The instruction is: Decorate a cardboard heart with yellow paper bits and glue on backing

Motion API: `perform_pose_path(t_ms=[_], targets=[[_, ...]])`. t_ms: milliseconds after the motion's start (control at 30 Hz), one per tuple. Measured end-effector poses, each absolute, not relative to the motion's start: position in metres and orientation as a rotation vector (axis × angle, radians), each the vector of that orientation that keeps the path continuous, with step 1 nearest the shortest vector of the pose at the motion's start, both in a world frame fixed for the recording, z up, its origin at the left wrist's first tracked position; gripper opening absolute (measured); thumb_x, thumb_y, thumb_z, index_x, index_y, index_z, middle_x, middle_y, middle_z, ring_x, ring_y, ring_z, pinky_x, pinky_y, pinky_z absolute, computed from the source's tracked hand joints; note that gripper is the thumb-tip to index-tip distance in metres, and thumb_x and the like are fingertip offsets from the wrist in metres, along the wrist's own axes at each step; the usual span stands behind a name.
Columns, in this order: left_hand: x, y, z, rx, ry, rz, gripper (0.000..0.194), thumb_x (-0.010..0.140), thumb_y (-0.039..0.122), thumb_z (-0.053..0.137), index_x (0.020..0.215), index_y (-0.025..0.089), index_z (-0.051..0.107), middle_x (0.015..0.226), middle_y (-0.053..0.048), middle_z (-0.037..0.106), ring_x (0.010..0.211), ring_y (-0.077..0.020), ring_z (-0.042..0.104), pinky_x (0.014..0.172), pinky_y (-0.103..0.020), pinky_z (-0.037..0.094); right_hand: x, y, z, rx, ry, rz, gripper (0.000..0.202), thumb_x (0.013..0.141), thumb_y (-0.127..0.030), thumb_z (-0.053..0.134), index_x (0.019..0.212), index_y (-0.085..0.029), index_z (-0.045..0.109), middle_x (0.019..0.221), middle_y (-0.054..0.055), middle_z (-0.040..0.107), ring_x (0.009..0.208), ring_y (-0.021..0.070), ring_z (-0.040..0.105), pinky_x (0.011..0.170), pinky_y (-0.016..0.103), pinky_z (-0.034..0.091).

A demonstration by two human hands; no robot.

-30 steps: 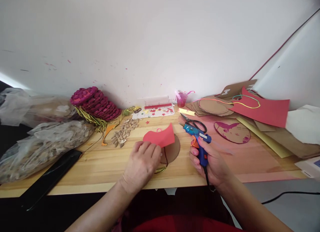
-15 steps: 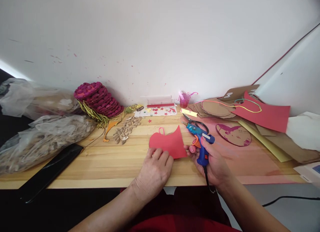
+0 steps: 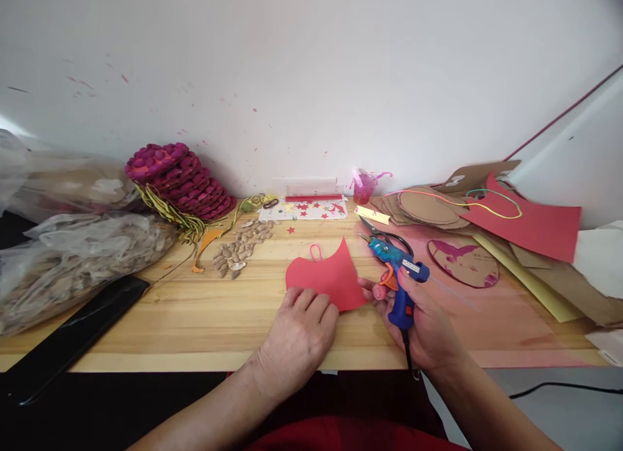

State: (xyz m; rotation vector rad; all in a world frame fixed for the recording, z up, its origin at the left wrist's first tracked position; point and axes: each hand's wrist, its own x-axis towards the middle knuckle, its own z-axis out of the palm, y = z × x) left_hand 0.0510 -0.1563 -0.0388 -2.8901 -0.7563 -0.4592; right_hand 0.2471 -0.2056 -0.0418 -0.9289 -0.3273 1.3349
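Observation:
A red paper piece with a pink loop at its top edge lies at the middle of the wooden table. Pressed on its lower part is my left hand, fingers curled together at the paper's edge. My right hand is wrapped round a blue glue gun with an orange trigger, its nozzle pointing up and left. One right fingertip is by the paper's right corner. Black-handled scissors lie behind the gun. Seeds or shells are spread left of the paper.
Stacked magenta discs, plastic bags and a black tray-like object are on the left. At the back are paper stars and a pink cup. Cardboard ovals, red paper and a cardboard heart lie right.
The camera view has shifted slightly. My left hand stays on the red paper, and my right hand still holds the glue gun, now a little farther right in view.

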Motion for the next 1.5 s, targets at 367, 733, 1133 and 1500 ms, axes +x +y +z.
perform_pose_path(t_ms=[367,733,1133,1500], targets=[[-0.002,-0.096,-0.029,-3.313,-1.331,-0.978,0.055,0.075,0.033,0.073,0.125,0.027,0.052,0.130,-0.007,0.054,0.117,-0.0235,0.054,0.094,-0.039,0.051,0.259,-0.200,-0.037,-1.020,-0.377,1.193,0.020,0.079,-0.041,0.071,0.085,-0.023,0.065,0.065,0.002,0.063,0.094,0.0262,0.068,0.079,0.035,0.058],[0.003,-0.094,-0.024,-3.426,-1.386,-0.714,0.068,0.073,0.032,0.075,0.134,0.030,0.047,0.144,-0.007,0.042,0.133,-0.0260,0.041,0.109,-0.048,0.038,0.256,-0.187,-0.035,-1.016,-0.396,1.259,0.020,0.083,-0.042,0.065,0.090,-0.023,0.064,0.062,-0.001,0.063,0.091,0.0238,0.071,0.096,0.042,0.052],[0.004,-0.092,-0.027,-3.357,-1.300,-0.741,0.065,0.072,0.028,0.076,0.132,0.027,0.050,0.141,-0.005,0.046,0.131,-0.0223,0.043,0.113,-0.041,0.033,0.257,-0.186,-0.033,-1.045,-0.422,1.272,0.024,0.083,-0.040,0.065,0.099,-0.022,0.065,0.062,0.000,0.065,0.097,0.0267,0.070,0.092,0.046,0.054],[0.003,-0.091,-0.029,-3.403,-1.329,-0.821,0.072,0.069,0.021,0.078,0.134,0.026,0.048,0.143,-0.008,0.045,0.132,-0.0221,0.042,0.114,-0.039,0.032,0.255,-0.185,-0.030,-1.118,-0.338,1.243,0.021,0.091,-0.032,0.054,0.086,-0.015,0.066,0.060,0.005,0.065,0.099,0.0293,0.070,0.092,0.041,0.055]])
